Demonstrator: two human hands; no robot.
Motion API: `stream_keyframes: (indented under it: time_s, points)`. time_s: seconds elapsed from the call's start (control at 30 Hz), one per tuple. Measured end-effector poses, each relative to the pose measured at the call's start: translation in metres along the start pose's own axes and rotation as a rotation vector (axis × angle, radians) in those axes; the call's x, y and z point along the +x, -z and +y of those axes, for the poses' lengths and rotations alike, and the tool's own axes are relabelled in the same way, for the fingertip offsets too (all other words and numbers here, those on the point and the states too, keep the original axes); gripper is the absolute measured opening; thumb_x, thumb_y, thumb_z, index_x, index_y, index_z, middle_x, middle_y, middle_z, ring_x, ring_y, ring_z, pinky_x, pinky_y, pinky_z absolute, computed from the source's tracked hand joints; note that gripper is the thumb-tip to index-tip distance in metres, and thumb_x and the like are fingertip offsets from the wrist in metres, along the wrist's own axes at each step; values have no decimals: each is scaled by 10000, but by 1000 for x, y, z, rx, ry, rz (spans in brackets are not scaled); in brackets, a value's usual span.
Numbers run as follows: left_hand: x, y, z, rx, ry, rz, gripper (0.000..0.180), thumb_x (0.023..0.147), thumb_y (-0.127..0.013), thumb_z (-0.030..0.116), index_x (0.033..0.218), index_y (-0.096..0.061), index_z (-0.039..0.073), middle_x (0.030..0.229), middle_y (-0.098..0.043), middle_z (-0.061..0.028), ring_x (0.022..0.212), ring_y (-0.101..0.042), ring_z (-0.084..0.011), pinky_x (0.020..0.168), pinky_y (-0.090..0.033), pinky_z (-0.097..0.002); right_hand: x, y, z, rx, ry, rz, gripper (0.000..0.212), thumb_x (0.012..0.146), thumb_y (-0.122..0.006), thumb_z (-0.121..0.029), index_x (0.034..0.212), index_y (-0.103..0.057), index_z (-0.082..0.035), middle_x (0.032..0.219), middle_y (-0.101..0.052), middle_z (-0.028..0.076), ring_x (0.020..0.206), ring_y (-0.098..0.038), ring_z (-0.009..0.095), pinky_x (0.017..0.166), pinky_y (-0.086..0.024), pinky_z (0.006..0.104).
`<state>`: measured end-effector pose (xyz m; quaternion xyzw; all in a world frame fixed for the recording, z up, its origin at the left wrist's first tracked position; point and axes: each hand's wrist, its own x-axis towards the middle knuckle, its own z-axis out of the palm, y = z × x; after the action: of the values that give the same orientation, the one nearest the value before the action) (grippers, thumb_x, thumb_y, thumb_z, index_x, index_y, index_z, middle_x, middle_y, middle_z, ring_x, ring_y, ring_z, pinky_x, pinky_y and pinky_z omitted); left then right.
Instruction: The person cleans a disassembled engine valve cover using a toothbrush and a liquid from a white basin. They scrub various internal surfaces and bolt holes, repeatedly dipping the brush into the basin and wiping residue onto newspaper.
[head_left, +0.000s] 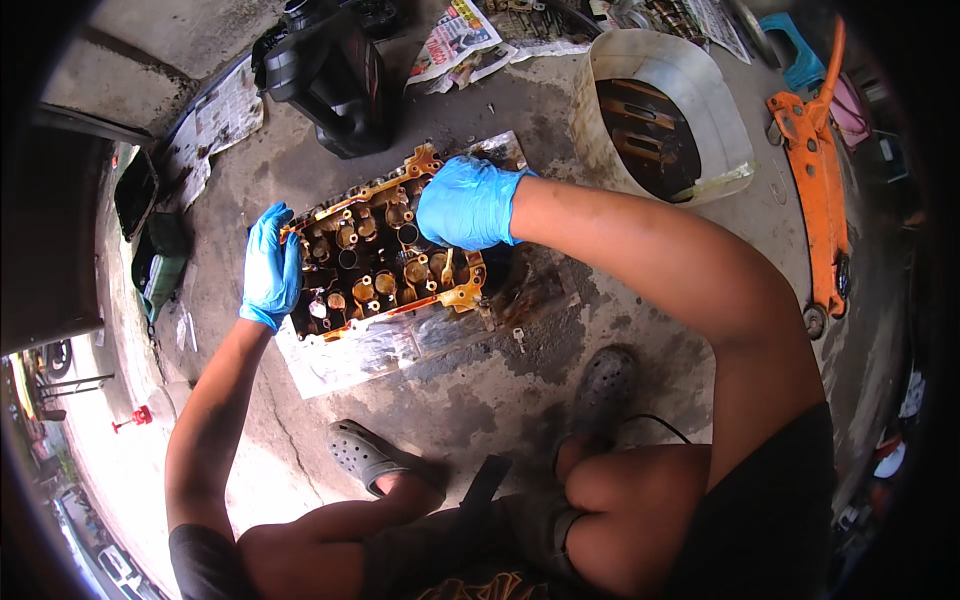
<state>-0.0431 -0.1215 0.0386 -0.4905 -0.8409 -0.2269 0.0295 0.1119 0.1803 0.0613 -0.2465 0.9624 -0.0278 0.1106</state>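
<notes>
An oil-stained engine cylinder head [462,292] lies tilted across paper on the concrete floor, its dark inside showing rows of round bores. My left hand [268,268], in a blue glove, rests against its left end with fingers stretched out and thumb slightly apart. Over the upper right part of the cylinder head, my gloved right hand [468,205] is closed with its fingers curled downward. The back of that hand hides the fingertips and whatever they may hold. Beneath the cylinder head, the paper [345,367] is stained and wrinkled.
Beyond the cylinder head stands a black plastic jug [345,95]. A cut-open whitish container [730,120] holds dark liquid and metal parts at the far right, near an orange floor jack [808,190]. A small metal piece [519,340] lies by my right shoe [607,385].
</notes>
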Motion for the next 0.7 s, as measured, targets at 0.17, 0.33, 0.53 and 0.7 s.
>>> stream_keyframes:
  time_s: [0.17, 0.33, 0.53, 0.7]
  points:
    - [7, -15, 4, 9, -14, 22, 299, 948, -545, 56, 1234, -548, -28, 1280, -577, -253, 1193, -551, -435, 1048, -429, -466, -4, 0, 2, 66, -47, 14, 134, 680, -685, -112, 783, -764, -145, 810, -725, 102, 783, -708, 312, 671, -552, 444]
    - [7, -28, 8, -23, 52, 4, 293, 945, -548, 67, 1222, -555, -25, 1274, -583, -249, 1189, -549, -430, 1053, -423, -472, -8, 3, 6, 58, -23, 42, 168, 688, -711, -135, 833, -783, -178, 828, -732, 102, 795, -709, 320, 690, -558, 444]
    - [12, -30, 12, -71, 59, 15, 282, 936, -540, 59, 1204, -558, -28, 1269, -579, -264, 1186, -548, -440, 1046, -425, -476, -21, 21, 19, -32, -228, 157, 91, 741, -677, -167, 779, -751, -131, 795, -712, 123, 772, -698, 344, 677, -549, 477]
    - [17, -26, 12, -22, 26, 15, 278, 946, -544, 57, 1210, -551, -27, 1275, -579, -251, 1181, -559, -419, 1031, -440, -460, -20, 20, 10, 119, 77, -137, 98, 737, -678, -158, 794, -757, -159, 775, -714, 93, 785, -707, 312, 684, -555, 444]
